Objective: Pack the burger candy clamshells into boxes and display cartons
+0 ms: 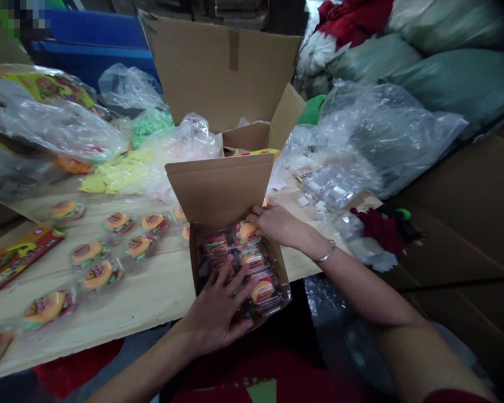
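Observation:
A brown cardboard box (282, 268) stands at the table's front edge, its lid (227, 187) raised. Inside sit several clear plastic packs, each with a small toy burger (262, 291). My left hand (216, 310) lies over the front left of the box, fingers spread on top of the packs, holding nothing. At the back right corner, my right hand (277, 224) reaches over the wall with its fingers curled beside a burger pack (247, 232). Its fingertips are partly hidden, so whatever is between them does not show.
More packed toy burgers (98, 274) are spread over the wooden table (159, 291) on the left, near a printed carton (21, 254). Behind stand a large open carton (222, 78) and plastic bags (185, 140). Clear plastic shells (331, 184) and dark red items (380, 229) lie right.

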`<state>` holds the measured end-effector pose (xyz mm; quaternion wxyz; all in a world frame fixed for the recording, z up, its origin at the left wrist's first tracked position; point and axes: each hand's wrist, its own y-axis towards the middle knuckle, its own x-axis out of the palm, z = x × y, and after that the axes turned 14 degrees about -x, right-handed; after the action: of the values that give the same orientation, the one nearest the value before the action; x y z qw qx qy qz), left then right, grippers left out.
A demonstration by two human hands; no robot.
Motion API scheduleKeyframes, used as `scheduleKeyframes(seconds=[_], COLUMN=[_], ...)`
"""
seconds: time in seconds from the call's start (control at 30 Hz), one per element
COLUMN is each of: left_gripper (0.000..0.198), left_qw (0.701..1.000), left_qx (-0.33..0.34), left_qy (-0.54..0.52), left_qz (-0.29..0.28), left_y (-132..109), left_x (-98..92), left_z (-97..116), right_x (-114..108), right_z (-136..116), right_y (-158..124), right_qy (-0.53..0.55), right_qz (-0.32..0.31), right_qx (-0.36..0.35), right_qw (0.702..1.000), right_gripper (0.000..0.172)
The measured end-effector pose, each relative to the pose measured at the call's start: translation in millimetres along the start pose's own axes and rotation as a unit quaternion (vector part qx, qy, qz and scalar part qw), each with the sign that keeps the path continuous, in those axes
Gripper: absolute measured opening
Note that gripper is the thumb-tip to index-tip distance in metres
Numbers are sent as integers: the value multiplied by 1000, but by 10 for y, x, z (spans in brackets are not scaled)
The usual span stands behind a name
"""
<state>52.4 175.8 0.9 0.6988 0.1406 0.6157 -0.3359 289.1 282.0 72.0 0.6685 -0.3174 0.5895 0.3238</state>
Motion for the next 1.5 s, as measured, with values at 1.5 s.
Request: scheduleKeyframes(seconds=[1.5], left_gripper=[77], left_qw=[985], left_qx=[98], left_qy=[51], left_qz=[133], left_y=[-84], left_x=[135], left_z=[-122], right_x=[1179], right_z=[-227], right_y=[-739], right_qy=[412], right_qz=[459], right_qx=[454], right_qw=[644], right_gripper=[63])
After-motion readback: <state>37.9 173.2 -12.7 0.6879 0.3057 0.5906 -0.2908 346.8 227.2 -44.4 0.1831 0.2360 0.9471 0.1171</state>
